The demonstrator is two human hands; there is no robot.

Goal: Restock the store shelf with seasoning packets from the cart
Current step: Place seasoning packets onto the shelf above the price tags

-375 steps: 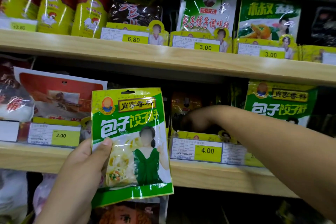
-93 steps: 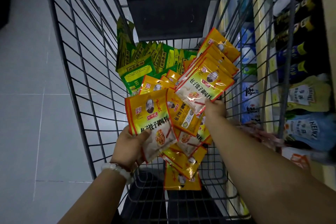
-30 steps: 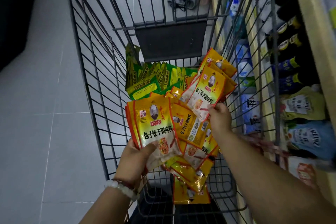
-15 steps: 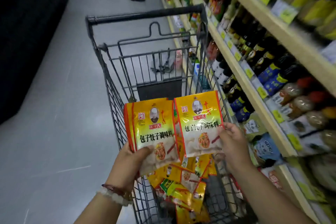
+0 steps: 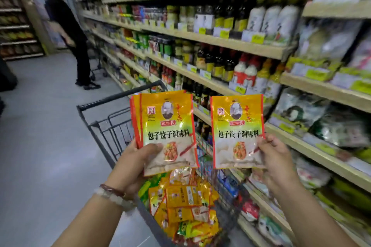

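While upright, yellow red-edged packet stack [image 5: 166,126] pinched in left hand [image 5: 138,158], single packet [image 5: 236,128] in right hand [image 5: 275,156].

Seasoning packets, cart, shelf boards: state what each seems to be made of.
Seasoning packets: likely thin glossy plastic film, printed; glare on the faces and crinkled loose ones in the cart. Cart: apparently metal wire, dark coated; thin welded bars, with a dark handle bar that may be plastic. Shelf boards: look like light wood or wood-look laminate, matte; pale tan edge, grain too blurred to confirm.
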